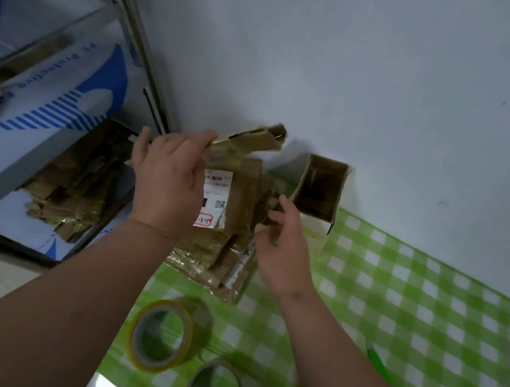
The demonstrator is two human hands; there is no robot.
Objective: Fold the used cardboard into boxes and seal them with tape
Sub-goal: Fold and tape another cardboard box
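Head view: our left hand [170, 179] pinches flattened cardboard [249, 140] at twelve o'clock; our right hand [281, 248], loosely open, might topple the stack [223, 232].

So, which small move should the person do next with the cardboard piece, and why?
Probably bring the right hand up to the flattened cardboard piece that the left hand holds above the cardboard stack, and start opening it. It is still flat, and the right hand is free, with its fingers relaxed.
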